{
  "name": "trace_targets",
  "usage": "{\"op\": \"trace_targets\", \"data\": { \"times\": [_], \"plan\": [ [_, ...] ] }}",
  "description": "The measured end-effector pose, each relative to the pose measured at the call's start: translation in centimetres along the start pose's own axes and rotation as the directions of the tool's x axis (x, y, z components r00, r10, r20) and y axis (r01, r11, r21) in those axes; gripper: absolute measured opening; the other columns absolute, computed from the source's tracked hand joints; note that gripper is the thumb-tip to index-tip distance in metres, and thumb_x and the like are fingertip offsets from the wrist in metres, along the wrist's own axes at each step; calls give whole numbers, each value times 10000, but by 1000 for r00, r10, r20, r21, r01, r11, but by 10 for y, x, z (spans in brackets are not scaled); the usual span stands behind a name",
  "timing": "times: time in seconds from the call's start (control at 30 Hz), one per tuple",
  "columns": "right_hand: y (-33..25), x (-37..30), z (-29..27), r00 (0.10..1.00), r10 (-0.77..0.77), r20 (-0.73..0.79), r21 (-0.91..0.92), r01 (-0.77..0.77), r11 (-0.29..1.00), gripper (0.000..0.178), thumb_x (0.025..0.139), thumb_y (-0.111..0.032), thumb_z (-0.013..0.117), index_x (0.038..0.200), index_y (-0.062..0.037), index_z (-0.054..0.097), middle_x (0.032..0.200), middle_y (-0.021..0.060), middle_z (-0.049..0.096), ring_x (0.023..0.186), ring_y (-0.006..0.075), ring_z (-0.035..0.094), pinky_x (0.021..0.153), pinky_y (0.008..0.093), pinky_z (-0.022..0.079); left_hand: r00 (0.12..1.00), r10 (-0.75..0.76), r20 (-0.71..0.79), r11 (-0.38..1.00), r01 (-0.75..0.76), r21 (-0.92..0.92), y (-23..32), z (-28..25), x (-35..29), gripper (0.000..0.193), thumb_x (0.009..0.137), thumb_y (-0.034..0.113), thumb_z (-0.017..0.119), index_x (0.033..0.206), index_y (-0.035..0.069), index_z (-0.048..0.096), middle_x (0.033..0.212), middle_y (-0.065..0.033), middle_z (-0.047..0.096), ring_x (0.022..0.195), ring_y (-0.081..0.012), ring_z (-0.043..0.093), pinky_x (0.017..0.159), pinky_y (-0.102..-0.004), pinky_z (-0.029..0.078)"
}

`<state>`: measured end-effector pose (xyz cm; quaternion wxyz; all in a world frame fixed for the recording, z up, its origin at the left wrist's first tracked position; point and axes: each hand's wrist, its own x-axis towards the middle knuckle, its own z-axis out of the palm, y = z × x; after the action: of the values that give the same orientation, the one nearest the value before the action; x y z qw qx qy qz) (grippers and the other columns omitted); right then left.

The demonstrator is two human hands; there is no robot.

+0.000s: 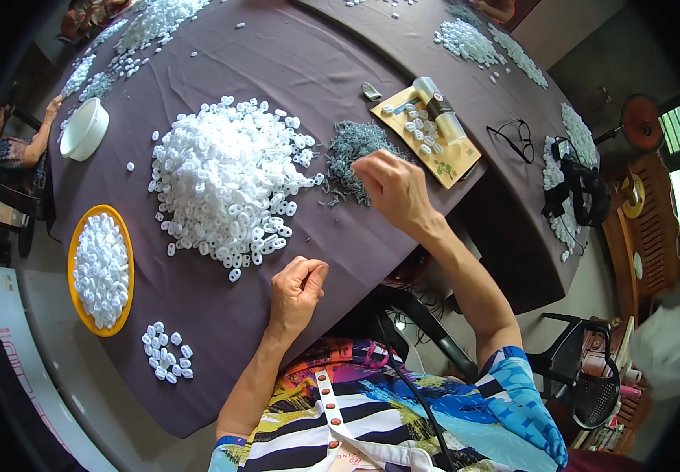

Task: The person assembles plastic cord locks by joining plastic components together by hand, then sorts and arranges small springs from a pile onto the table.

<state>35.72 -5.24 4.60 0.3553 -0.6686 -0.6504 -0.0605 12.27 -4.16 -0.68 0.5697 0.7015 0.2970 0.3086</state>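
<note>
My left hand [296, 297] is closed near the table's front edge, thumb on top of curled fingers; whatever it may hold is hidden. Beyond it rises a large heap of small white oval plastic pieces [226, 173], each with holes. My right hand [397, 191] reaches over the near side of a pile of small grey screw-like pieces [353, 153]. Its fingers are bent together, and anything between them is too small to make out. A few grey bits lie loose between the two heaps.
An orange-rimmed oval basket [72, 275] full of white pieces stands left, with a small loose group [168, 354] nearer. A white bowl [84, 130] sits farther back. Right are a yellow board [446, 164], a clear bottle [439, 110] and eyeglasses [519, 140]. Other people sit at the far edges.
</note>
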Motion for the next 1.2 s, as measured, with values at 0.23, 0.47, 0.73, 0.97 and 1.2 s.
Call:
{"op": "trace_targets", "data": {
  "times": [0.23, 0.47, 0.73, 0.97, 1.2],
  "plan": [
    [133, 52, -43, 980, 201, -3, -671, -151, 726, 112, 815, -166, 614, 837, -156, 723, 908, 71, 638, 926, 245, 558, 770, 392, 428, 1000, 17, -14, 1000, -17, 13, 1, -2, -7, 128, 901, 103, 598, 856, -12, 632, 687, -20, 540, 500, -74, 525, 431, -205, 389],
    [172, 68, -39, 949, 145, 279, -695, 95, 713, 144, 774, -178, 593, 830, -141, 720, 1143, 82, 541, 1093, 265, 433, 921, 417, 317, 999, 16, -28, 999, -15, 46, 1, 1, -5, 122, 895, 98, 607, 855, -15, 629, 686, -21, 540, 490, -73, 515, 430, -206, 381],
    [186, 61, -35, 950, 38, 311, -646, 181, 742, 123, 669, -178, 653, 745, -104, 716, 1178, 79, 517, 1140, 272, 415, 1001, 433, 276, 1000, -7, -15, 999, 8, 37, 5, 3, -3, 107, 891, 81, 609, 856, -18, 629, 712, -25, 560, 495, -71, 518, 434, -205, 384],
    [179, 73, -38, 933, 70, 352, -628, 180, 757, 121, 697, -181, 645, 773, -104, 700, 1149, 63, 520, 1131, 270, 417, 993, 407, 296, 1000, -6, -14, 999, 7, 43, 3, 1, -2, 116, 891, 88, 612, 853, -20, 628, 719, -29, 565, 497, -71, 519, 440, -205, 392],
    [169, 89, -48, 918, 78, 389, -615, 195, 764, 94, 730, -218, 663, 787, -147, 686, 843, 29, 647, 985, 249, 523, 892, 402, 386, 1000, 9, -19, 999, -8, 53, 1, 0, -3, 104, 884, 80, 617, 843, -14, 630, 716, -33, 566, 496, -79, 524, 444, -212, 397]
  ]
}}
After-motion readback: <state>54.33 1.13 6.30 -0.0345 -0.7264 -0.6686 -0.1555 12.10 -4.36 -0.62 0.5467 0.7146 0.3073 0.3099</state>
